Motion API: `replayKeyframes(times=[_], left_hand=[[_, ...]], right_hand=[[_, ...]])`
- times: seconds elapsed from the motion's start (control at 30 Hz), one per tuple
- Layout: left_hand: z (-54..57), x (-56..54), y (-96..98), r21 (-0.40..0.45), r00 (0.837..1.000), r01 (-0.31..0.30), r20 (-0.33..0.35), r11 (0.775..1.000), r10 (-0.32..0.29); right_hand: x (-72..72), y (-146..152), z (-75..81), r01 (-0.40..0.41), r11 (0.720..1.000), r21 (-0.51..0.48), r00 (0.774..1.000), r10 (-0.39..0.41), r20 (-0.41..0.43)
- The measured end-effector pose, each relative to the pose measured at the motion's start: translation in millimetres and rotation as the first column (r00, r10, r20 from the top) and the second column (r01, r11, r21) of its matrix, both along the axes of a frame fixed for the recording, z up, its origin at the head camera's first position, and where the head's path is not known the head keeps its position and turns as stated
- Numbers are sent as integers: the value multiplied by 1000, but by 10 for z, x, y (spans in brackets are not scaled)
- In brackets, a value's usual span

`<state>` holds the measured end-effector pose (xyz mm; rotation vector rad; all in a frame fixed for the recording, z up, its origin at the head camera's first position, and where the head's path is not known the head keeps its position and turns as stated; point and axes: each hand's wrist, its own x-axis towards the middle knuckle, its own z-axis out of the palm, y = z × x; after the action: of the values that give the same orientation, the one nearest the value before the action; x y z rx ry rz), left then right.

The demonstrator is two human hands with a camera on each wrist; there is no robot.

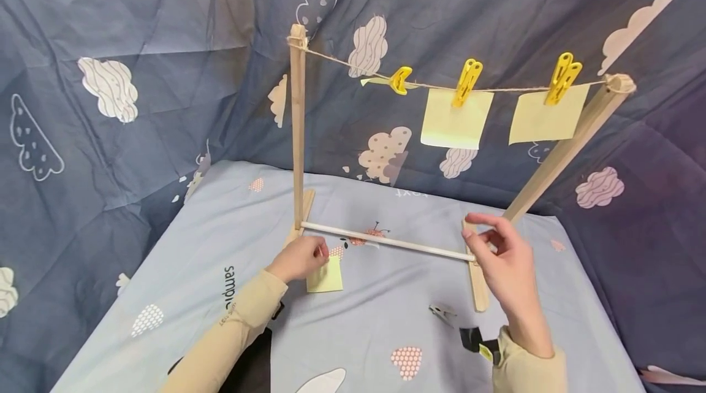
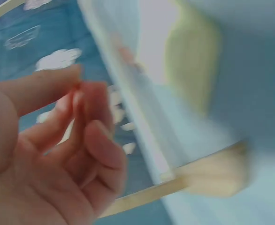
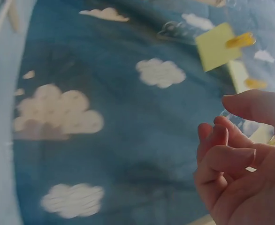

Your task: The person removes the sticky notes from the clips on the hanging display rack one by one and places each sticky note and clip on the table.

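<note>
My left hand (image 1: 302, 258) is above the near left of the sheet, partly over a yellow sticky note (image 1: 330, 279). Its fingers are curled, thumb tip against the index finger; nothing shows between them in the left wrist view. By the frame's right foot (image 1: 478, 292), my right hand (image 1: 510, 264) is raised with loosely bent fingers, the thumb apart from the index finger, holding nothing. On the twine (image 1: 342, 62), yellow clothespins (image 1: 467, 82) hold yellow notes (image 1: 455, 123); the leftmost clothespin (image 1: 401, 80) has its note seen nearly edge-on.
A wooden frame has a left post (image 1: 298, 129), a slanting right post (image 1: 568, 148) and a white lower rod (image 1: 386, 241). Close to the right foot, a small grey clothespin (image 1: 442, 314) lies on the pale sheet (image 1: 364, 344). Dark cloud-print fabric (image 1: 165, 62) hangs behind.
</note>
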<state>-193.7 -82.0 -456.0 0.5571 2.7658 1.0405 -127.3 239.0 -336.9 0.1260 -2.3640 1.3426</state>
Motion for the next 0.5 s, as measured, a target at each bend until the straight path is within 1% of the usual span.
replayKeyframes(times=[0.07,0.13,0.2,0.27,0.33,0.4,0.5], left_hand=[[180,-37,-11,67,997,-4,-80,998,10],[373,-64,-28,143,989,-14,-143,990,35],[566,-84,-48,216,979,-34,-189,976,76],[743,-104,-66,294,969,-55,-215,954,122],[901,-125,-76,372,962,-75,-218,925,166],[1035,-153,-78,449,958,-82,-210,890,195],[1210,-194,-45,561,967,-84,-154,824,204]], right_hand=[[-41,-44,161,-47,999,-8,997,46,-66],[-80,-94,319,-97,995,-9,987,95,-129],[-116,-154,467,-139,990,-7,974,135,-181],[-154,-225,598,-167,986,-1,961,162,-224],[-195,-308,715,-188,982,-15,950,178,-256],[-244,-398,817,-206,978,-28,940,190,-285],[-328,-531,947,-244,969,-45,920,216,-328]])
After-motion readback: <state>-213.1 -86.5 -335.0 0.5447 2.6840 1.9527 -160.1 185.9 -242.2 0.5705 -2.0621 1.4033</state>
